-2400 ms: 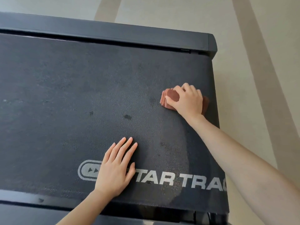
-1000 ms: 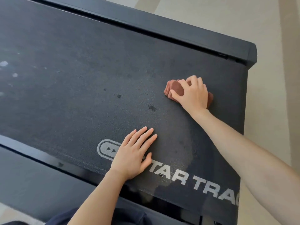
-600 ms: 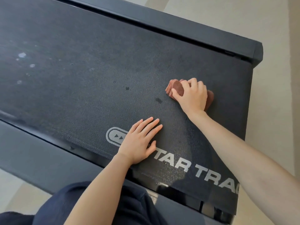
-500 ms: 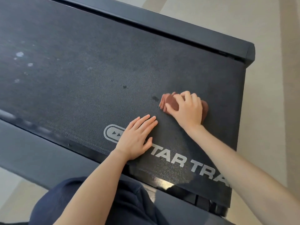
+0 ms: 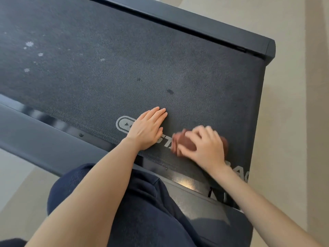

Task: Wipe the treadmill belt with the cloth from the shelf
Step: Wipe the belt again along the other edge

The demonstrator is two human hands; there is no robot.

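Observation:
The black treadmill belt (image 5: pixel 124 59) fills the upper part of the head view, with white logo lettering near its near edge. My right hand (image 5: pixel 207 147) grips a folded reddish-brown cloth (image 5: pixel 184 144) and presses it onto the belt over the lettering; both are blurred by motion. Just left of the cloth, my left hand (image 5: pixel 146 129) lies flat on the belt with straight fingers. Dark spots (image 5: pixel 170 91) and pale specks (image 5: pixel 29 44) mark the belt farther away.
Dark side rails frame the belt: one along the near side (image 5: pixel 44 138), one at the far side (image 5: pixel 195 24). Beige floor (image 5: pixel 293 122) lies to the right. My leg in dark blue trousers (image 5: pixel 142 211) is at the bottom.
My right hand has dragged the cloth toward me across the belt, from beside the dark spot down onto the logo lettering. My left hand stays flat in place. The view tilted down.

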